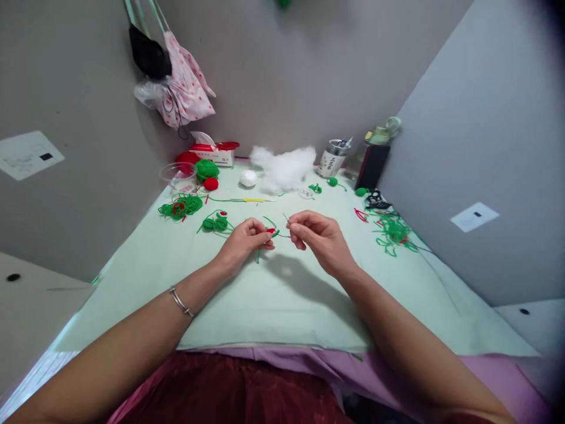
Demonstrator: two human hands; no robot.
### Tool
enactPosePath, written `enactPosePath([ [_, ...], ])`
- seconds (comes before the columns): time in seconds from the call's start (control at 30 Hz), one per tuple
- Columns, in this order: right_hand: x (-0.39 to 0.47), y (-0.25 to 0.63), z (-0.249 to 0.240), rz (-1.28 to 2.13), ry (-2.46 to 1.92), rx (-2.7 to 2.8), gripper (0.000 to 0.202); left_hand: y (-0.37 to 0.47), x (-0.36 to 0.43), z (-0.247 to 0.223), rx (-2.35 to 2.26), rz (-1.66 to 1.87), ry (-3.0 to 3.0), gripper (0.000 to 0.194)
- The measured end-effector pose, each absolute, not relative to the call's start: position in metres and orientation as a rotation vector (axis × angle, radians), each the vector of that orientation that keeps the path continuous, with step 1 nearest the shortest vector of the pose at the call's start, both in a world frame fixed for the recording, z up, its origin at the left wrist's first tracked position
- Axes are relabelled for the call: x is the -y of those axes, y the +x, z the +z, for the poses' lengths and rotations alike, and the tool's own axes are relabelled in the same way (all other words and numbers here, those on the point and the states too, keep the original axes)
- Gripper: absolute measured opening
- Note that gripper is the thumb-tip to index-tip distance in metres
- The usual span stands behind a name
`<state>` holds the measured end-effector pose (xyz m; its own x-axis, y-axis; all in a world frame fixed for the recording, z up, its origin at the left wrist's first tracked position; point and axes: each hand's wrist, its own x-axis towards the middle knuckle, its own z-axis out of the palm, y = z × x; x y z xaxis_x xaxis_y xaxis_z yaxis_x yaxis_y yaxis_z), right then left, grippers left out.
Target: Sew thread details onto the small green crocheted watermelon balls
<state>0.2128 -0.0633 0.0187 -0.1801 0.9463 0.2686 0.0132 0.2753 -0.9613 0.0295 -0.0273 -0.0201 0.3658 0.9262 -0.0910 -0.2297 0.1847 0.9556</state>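
Note:
Near the middle of the pale green table (282,318), my left hand (247,244) pinches a small red and green crocheted piece (272,232). Green yarn ends stick out above and below it. To its right, my right hand (318,235) has its fingers closed on a thin needle (285,217), whose tip points up and left. A dark strand spans the short gap between the piece and my right fingers. Just left of my left hand lies a green yarn bundle (215,222).
Behind the hands are a yellow-handled crochet hook (253,200), white stuffing (285,169), a white ball (248,178) and a pen can (333,159). Tangled green yarn lies left (180,206) and right (395,232). A phone (373,167) leans against a bottle (379,135).

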Motion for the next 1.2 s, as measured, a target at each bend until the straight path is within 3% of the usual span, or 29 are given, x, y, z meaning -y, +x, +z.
enactPosePath([
  [0.23,0.061,0.218,0.012,0.269,-1.103,1.895,0.013,0.027,0.026,-0.019,-0.759,0.944,1.045,0.038],
  [0.4,0.059,0.217,0.006,-0.054,-1.132,2.069,0.019,0.027,0.025,-0.021,-0.756,0.955,1.067,0.028],
  [1.2,0.059,0.223,0.010,0.036,-1.186,2.108,0.019,0.019,0.021,-0.015,-0.727,0.874,1.101,0.022],
])
